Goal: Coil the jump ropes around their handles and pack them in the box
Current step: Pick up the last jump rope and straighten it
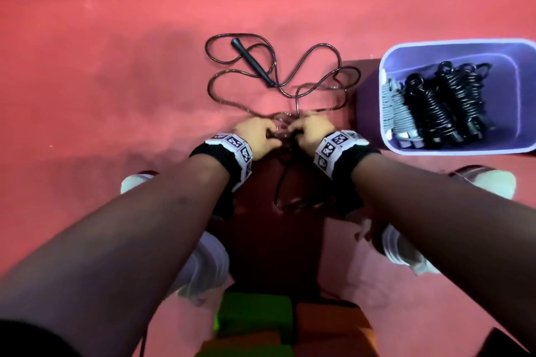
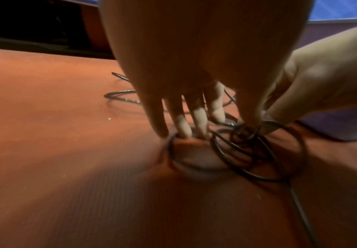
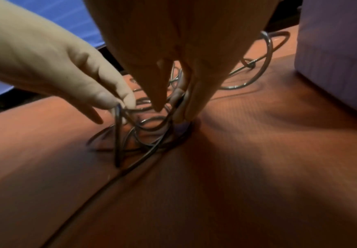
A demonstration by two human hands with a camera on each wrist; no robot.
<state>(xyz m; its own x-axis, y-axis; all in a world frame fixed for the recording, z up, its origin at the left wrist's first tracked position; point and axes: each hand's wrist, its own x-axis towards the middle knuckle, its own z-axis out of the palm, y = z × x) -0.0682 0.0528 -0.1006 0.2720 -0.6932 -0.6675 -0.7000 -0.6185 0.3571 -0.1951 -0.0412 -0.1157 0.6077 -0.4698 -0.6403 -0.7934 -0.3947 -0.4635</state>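
A loose black jump rope cord (image 1: pixel 319 48) sprawls in loops on the red mat (image 1: pixel 116 66), and one black handle (image 1: pixel 251 61) lies among the far loops. My left hand (image 1: pixel 271 132) and right hand (image 1: pixel 294 132) meet at the near end of the tangle, each pinching the cord. In the left wrist view my left hand (image 2: pixel 215 127) points its fingers down onto small cord loops (image 2: pixel 258 151). In the right wrist view my right hand (image 3: pixel 173 107) pinches the cord (image 3: pixel 143 134), with the left hand's fingers (image 3: pixel 107 97) beside it. The second handle is hidden.
A purple box (image 1: pixel 385 130) stands on the mat to the right, holding black coiled ropes (image 1: pixel 446 104) and a grey coiled rope (image 1: pixel 391 109). My white shoes (image 1: pixel 203 264) flank a near cord loop (image 1: pixel 282 197). Green and orange blocks (image 1: pixel 252 316) lie at the bottom edge.
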